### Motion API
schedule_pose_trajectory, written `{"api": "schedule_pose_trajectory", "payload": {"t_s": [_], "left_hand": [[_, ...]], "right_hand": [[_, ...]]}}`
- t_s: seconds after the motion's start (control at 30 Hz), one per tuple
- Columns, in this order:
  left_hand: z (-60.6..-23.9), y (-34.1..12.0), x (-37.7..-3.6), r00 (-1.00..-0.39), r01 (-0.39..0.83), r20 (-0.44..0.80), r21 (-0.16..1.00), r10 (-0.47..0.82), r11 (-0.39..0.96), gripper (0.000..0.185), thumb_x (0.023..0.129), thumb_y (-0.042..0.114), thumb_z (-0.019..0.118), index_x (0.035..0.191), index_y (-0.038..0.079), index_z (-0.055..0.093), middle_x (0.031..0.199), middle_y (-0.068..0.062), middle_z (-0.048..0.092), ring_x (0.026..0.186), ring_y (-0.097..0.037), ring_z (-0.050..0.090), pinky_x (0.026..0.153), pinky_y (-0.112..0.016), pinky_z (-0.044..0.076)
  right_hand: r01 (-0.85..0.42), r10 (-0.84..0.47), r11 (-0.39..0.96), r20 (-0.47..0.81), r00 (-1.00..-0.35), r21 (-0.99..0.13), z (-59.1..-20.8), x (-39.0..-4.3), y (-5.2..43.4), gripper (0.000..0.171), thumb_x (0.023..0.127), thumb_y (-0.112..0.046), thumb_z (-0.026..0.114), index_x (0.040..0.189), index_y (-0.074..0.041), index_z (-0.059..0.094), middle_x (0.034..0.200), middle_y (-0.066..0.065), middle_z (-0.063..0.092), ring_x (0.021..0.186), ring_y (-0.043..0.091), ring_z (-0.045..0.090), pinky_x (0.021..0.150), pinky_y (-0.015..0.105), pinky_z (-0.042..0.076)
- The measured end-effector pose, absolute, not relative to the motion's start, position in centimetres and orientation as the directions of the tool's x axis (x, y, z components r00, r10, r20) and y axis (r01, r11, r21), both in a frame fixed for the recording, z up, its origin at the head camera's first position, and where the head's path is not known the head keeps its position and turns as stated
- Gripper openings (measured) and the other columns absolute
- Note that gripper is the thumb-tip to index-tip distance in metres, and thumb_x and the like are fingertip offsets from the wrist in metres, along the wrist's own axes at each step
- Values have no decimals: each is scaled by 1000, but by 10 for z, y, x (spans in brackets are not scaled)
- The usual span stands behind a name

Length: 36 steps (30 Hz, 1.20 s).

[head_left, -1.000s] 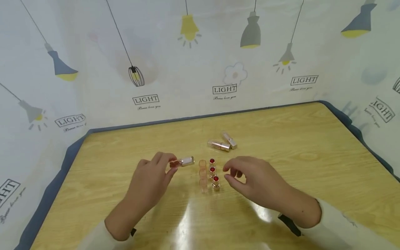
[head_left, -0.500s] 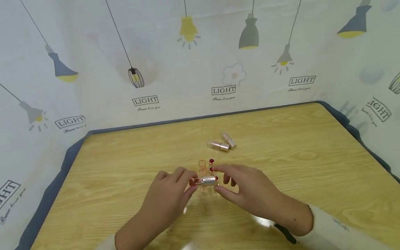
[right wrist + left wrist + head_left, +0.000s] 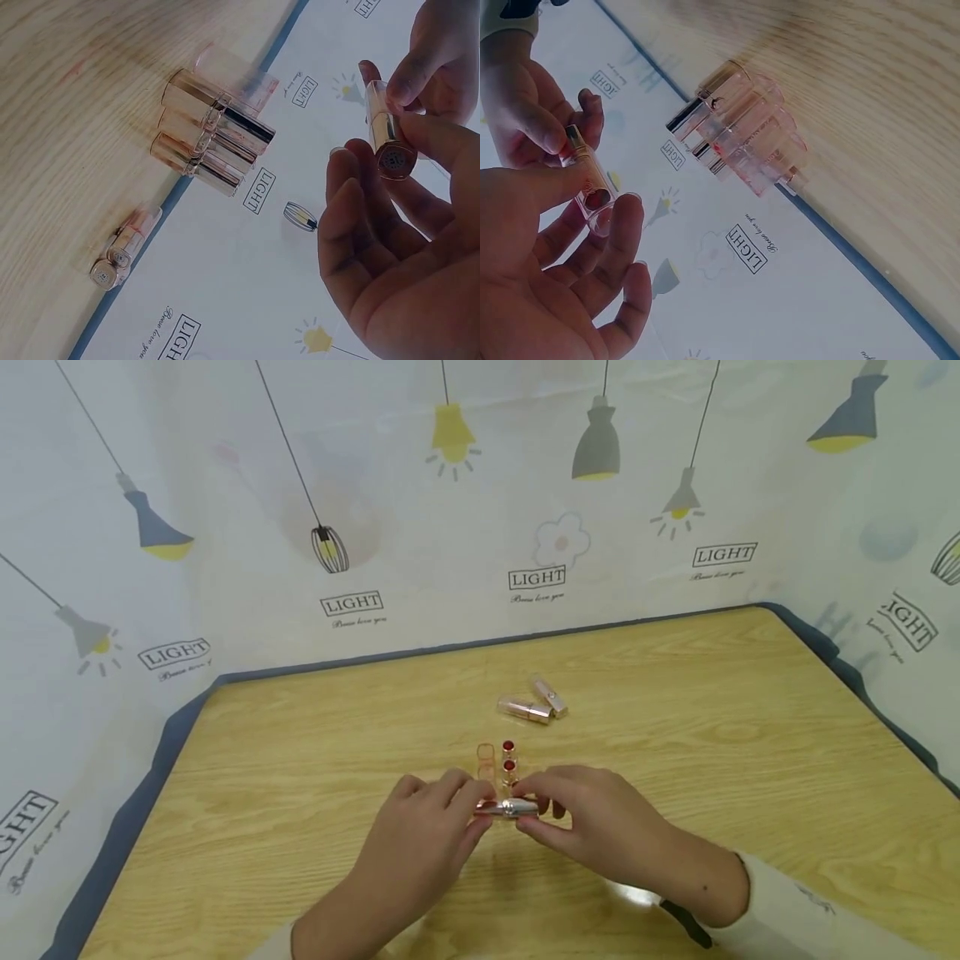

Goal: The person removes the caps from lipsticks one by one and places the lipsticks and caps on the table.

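Both hands hold one capped lipstick (image 3: 517, 808) sideways, low over the table. My left hand (image 3: 423, 831) pinches its clear cap (image 3: 598, 217). My right hand (image 3: 611, 814) pinches its shiny gold base (image 3: 395, 159) between thumb and fingers. Just beyond the hands, a row of uncapped lipsticks (image 3: 509, 766) with dark red tips stands upright; the nearest is partly hidden by the held one. To their left is a row of clear pinkish caps (image 3: 486, 753), the nearer part covered by my left hand. In the right wrist view, the standing lipsticks (image 3: 217, 139) show gold bases.
Two capped lipsticks lie farther back, one pointing left (image 3: 525, 709) and the other (image 3: 551, 696) angled against its end. The wooden table (image 3: 300, 727) ends at a blue edge below a white curtain (image 3: 435, 560) printed with lamps.
My left hand has brought the capped lipstick right and nearer, over the front of the rows. My right hand has moved slightly left and nearer and now grips its base.
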State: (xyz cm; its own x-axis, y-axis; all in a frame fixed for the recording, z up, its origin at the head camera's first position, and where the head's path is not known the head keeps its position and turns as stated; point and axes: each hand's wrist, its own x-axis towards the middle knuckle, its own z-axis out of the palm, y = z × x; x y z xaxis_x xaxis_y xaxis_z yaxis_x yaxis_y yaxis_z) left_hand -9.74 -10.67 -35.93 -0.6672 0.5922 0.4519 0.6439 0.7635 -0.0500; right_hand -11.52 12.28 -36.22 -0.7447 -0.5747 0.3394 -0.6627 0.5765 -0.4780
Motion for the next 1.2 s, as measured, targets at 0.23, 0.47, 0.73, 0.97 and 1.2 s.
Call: {"api": "schedule_pose_trajectory", "payload": {"t_s": [0.23,0.47,0.73,0.97,1.2], "left_hand": [[-361,-106,-94,-699,623,424,-32,576,781,30,85,37,79,107,22,65,91,9,66,64,-3,61,69,-29,49],[-366,-107,-94,-708,617,409,-39,576,786,29,84,43,79,101,23,69,81,11,65,59,-1,53,59,-23,42],[-368,-107,-93,-722,616,373,-38,583,787,25,84,46,78,94,25,69,75,14,62,53,0,45,54,-19,32],[-370,-106,-91,-753,609,318,5,576,793,25,87,48,74,93,25,68,74,15,62,54,2,44,54,-19,34],[-371,-109,-91,-747,632,281,21,603,774,26,87,48,74,94,24,69,73,14,61,54,1,42,54,-19,34]], "right_hand": [[-682,-601,548,340,-724,-484,-365,-114,125,20,90,-23,76,107,-15,73,91,-9,73,73,0,60,63,15,50],[-693,-607,543,348,-715,-475,-370,-113,126,18,90,-23,76,106,-16,72,91,-10,73,73,-2,59,63,14,49],[-690,-633,596,288,-719,-411,-375,-113,122,21,87,-31,79,101,-18,71,82,-14,68,70,-2,55,61,15,45],[-660,-642,612,213,-736,-436,-378,-113,124,14,90,-33,76,92,-20,70,75,-16,64,60,-4,47,55,14,39],[-652,-646,602,198,-737,-461,-380,-113,127,17,89,-32,76,101,-20,75,80,-14,65,62,-4,49,56,14,41]]}}
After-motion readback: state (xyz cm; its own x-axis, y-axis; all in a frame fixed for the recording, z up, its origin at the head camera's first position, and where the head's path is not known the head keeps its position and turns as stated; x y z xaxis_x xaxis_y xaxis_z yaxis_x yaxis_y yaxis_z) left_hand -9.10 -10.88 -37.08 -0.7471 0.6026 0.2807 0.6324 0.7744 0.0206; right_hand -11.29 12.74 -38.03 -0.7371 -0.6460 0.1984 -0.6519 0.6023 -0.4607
